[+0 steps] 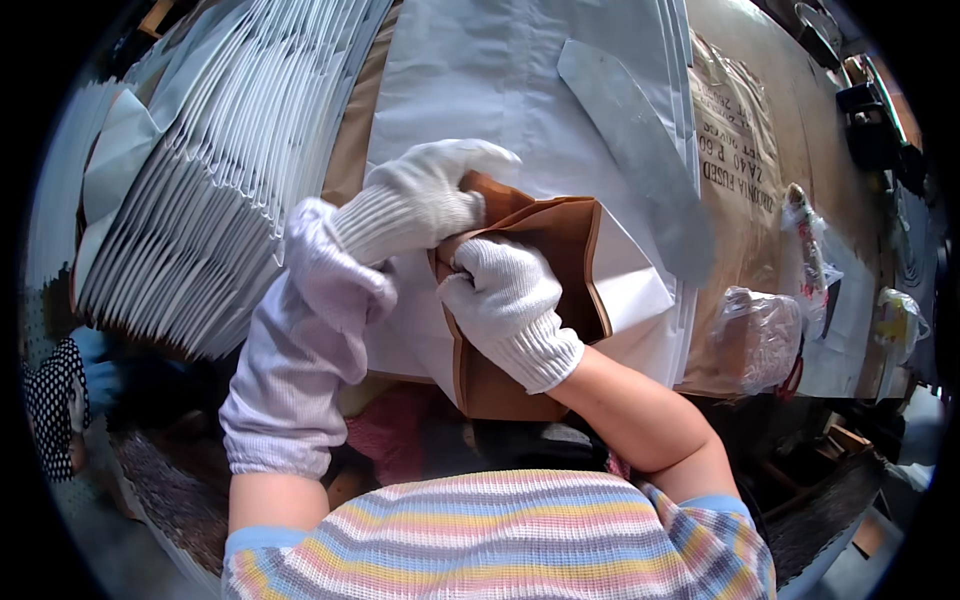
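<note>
A paper bag point(640, 285), white outside and brown inside, stands with its mouth opened toward me. My left hand point(425, 195), in a white knit glove with a pale lilac sleeve cover below it, is closed on the bag's far left edge, its upper finger stretched out to the right. Just below it, my right hand point(508, 298), gloved in white and with a bare forearm, reaches over the bag's mouth. Its fingers are curled around the left rim. Under the bag lies a stack of flat white paper sacks point(470, 80). Part of the bag's left side is hidden behind my hands.
Many folded white bags point(215, 165) lean fanned out at the left. A flat grey strip point(635, 145) rests on the sacks. To the right are a printed brown sack point(735, 130) and a clear plastic bag point(755, 340). Someone in dotted clothing point(55, 400) is at far left.
</note>
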`<act>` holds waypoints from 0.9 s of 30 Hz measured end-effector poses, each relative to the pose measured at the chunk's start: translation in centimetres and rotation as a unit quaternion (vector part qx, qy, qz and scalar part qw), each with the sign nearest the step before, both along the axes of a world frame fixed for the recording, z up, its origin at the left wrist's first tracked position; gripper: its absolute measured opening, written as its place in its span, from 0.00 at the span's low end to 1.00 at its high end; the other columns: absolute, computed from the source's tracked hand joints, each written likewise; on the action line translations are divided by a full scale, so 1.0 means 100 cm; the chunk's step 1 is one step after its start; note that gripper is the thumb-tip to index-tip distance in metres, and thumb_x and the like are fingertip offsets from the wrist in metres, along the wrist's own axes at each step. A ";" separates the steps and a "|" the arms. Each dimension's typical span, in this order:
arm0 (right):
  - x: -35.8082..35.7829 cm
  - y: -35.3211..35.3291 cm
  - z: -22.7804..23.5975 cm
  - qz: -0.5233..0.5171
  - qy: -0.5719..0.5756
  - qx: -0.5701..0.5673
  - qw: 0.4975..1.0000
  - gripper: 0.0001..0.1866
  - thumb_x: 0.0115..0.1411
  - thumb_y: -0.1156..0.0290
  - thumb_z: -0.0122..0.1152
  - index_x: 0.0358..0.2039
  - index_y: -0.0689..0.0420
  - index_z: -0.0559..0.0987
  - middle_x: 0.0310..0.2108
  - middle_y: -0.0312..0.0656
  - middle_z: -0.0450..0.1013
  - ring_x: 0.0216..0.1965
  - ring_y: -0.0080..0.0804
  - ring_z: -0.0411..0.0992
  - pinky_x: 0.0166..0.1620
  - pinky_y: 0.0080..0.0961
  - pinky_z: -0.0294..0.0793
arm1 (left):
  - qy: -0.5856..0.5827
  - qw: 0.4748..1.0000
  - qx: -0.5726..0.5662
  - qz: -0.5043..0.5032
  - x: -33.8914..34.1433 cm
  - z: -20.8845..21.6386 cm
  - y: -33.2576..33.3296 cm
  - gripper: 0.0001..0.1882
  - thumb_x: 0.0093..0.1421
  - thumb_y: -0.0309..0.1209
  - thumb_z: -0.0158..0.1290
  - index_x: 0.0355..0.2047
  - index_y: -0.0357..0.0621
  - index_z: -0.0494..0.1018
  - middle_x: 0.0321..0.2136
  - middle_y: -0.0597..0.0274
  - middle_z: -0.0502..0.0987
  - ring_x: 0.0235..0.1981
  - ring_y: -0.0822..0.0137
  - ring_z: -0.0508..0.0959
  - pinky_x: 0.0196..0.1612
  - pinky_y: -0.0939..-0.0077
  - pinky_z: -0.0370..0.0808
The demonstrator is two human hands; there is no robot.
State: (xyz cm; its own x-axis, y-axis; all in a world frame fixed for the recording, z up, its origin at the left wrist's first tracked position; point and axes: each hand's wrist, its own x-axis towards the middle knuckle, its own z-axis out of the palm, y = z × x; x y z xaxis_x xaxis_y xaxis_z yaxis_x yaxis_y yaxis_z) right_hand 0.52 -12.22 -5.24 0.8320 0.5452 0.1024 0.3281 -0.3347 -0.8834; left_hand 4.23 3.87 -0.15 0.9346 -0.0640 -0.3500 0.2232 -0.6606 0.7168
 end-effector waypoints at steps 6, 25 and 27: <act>-0.004 -0.006 0.010 -0.011 -0.009 -0.017 1.000 0.04 0.52 0.73 0.65 0.26 0.59 0.80 0.23 0.49 0.76 0.27 0.48 0.78 0.30 0.37 0.77 | -0.052 0.999 -0.001 -0.014 0.007 -0.007 -0.015 0.11 0.62 0.24 0.58 0.43 0.36 0.83 0.37 0.52 0.85 0.36 0.62 0.84 0.43 0.71 0.81; 0.067 -0.074 0.065 0.082 -0.316 -0.126 0.937 0.21 0.37 0.78 0.71 0.37 0.56 0.82 0.49 0.45 0.78 0.50 0.49 0.76 0.59 0.49 0.74 | -0.386 0.923 -0.004 -0.001 -0.028 -0.028 -0.026 0.08 0.56 0.32 0.64 0.30 0.39 0.83 0.24 0.49 0.80 0.27 0.47 0.80 0.32 0.58 0.77; 0.064 -0.077 0.063 0.089 -0.338 -0.132 0.928 0.20 0.37 0.78 0.70 0.36 0.56 0.82 0.49 0.44 0.78 0.51 0.48 0.76 0.60 0.50 0.74 | -0.370 0.929 -0.004 0.003 -0.028 -0.023 -0.027 0.08 0.55 0.32 0.65 0.30 0.40 0.83 0.24 0.50 0.80 0.27 0.48 0.80 0.32 0.58 0.77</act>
State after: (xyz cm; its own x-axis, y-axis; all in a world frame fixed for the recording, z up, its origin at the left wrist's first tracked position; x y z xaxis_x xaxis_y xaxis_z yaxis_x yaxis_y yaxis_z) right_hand 6.95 -19.94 1.07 0.5204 0.7479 0.4121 0.8482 -0.3971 -0.3506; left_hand 1.45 1.16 -2.49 0.9194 -0.0574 0.3892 -0.3291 -0.6544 0.6808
